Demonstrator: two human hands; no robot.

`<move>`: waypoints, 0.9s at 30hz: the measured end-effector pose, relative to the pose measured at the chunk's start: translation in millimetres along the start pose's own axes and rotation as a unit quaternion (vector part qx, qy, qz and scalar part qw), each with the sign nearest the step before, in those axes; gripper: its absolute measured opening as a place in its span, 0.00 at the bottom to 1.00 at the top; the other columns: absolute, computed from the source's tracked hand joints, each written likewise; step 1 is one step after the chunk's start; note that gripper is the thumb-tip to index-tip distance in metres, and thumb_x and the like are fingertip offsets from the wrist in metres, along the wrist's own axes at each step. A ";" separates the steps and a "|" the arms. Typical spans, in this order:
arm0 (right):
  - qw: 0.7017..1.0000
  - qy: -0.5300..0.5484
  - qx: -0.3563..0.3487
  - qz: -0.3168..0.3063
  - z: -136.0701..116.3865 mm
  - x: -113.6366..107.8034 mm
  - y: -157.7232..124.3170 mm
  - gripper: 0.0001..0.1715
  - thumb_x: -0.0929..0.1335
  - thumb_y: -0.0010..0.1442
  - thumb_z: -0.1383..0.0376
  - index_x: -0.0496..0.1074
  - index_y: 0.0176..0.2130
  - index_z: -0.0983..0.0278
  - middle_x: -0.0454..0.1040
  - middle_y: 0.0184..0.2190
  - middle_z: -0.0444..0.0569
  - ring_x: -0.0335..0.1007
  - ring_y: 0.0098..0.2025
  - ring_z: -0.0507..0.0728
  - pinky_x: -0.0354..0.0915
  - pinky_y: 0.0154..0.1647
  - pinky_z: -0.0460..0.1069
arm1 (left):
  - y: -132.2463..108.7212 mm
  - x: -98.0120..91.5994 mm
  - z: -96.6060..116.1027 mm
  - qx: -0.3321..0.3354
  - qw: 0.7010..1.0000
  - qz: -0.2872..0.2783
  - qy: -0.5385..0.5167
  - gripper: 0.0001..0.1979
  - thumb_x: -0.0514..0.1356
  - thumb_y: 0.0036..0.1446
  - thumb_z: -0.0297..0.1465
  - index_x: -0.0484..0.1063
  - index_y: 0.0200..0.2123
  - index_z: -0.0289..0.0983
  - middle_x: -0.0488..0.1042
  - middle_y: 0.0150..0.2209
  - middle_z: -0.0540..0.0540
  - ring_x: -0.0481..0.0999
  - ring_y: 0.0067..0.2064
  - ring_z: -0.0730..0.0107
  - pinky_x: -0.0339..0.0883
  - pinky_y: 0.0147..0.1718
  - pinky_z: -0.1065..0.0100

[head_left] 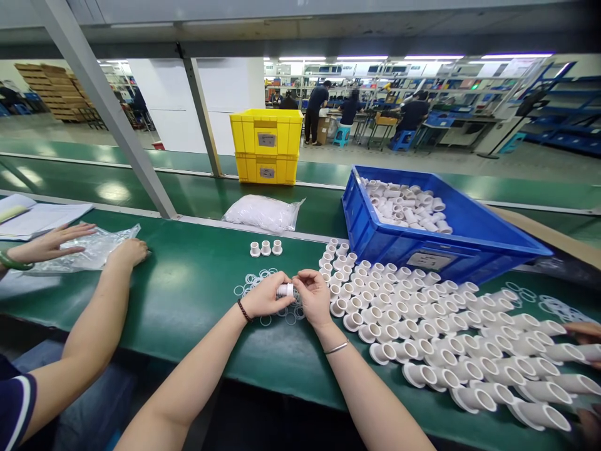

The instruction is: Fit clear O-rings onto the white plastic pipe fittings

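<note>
My left hand (pixel 268 296) is closed around a white flanged plastic fitting (pixel 285 290), above the green table (pixel 188 294). At the fitting's right end, my right hand (pixel 313 297) has its thumb and fingers pinched together; what they grip, if anything, is too small to make out. Thin clear rings (pixel 263 277) lie in a loose pile under and around both hands. Just behind them stand three white fittings (pixel 265 248) in a short row. Many more white fittings (pixel 422 310) stand upright in rows to the right of my right hand.
A blue bin (pixel 375 241) of white fittings stands behind the rows. Yellow crates (pixel 267 147) and a clear bag of white pieces (pixel 263 213) are farther back. Another person's hands (pixel 126 254) rest on a plastic bag at left; part of another hand (pixel 585 332) shows at right.
</note>
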State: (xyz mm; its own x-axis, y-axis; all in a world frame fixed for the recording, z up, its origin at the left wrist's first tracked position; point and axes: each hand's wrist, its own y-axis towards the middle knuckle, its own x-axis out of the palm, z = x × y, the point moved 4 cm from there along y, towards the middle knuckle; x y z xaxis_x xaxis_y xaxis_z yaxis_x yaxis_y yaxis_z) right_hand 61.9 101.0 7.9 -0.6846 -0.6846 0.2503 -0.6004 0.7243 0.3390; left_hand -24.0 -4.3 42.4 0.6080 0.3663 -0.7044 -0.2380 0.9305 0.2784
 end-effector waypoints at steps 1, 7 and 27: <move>1.000 0.012 0.011 0.002 1.2 0.1 0.6 0.15 0.72 0.50 0.60 0.66 0.36 0.62 0.70 0.31 0.46 0.70 0.35 0.55 0.68 0.40 0.53 | -0.2 -0.5 0.0 0.006 1.000 0.004 -0.005 0.11 0.58 0.54 0.36 0.63 0.38 0.36 0.67 0.34 0.47 0.66 0.35 0.67 0.59 0.34 0.68; 0.993 0.076 0.089 0.002 4.1 -0.4 2.1 0.17 0.74 0.46 0.62 0.68 0.35 0.63 0.70 0.30 0.44 0.69 0.34 0.53 0.67 0.39 0.50 | -0.8 -1.3 2.6 0.031 0.998 0.025 -0.040 0.13 0.58 0.54 0.36 0.63 0.40 0.36 0.66 0.36 0.46 0.67 0.36 0.67 0.60 0.37 0.67; 0.993 0.021 0.103 -0.057 1.6 -0.3 3.3 0.16 0.71 0.51 0.55 0.69 0.35 0.62 0.72 0.33 0.47 0.69 0.36 0.55 0.68 0.39 0.51 | 2.1 1.0 -5.2 -0.018 0.988 0.049 -0.143 0.16 0.57 0.56 0.40 0.65 0.42 0.35 0.65 0.38 0.46 0.66 0.38 0.67 0.61 0.39 0.66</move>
State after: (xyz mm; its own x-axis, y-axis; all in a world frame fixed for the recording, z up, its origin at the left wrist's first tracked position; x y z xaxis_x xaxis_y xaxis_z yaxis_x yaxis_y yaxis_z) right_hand 59.4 103.7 7.5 -0.5928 -0.7625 0.2593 -0.7474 0.6408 0.1755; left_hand -27.8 -2.0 38.9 0.7681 0.4448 -0.4606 -0.3304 0.8915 0.3100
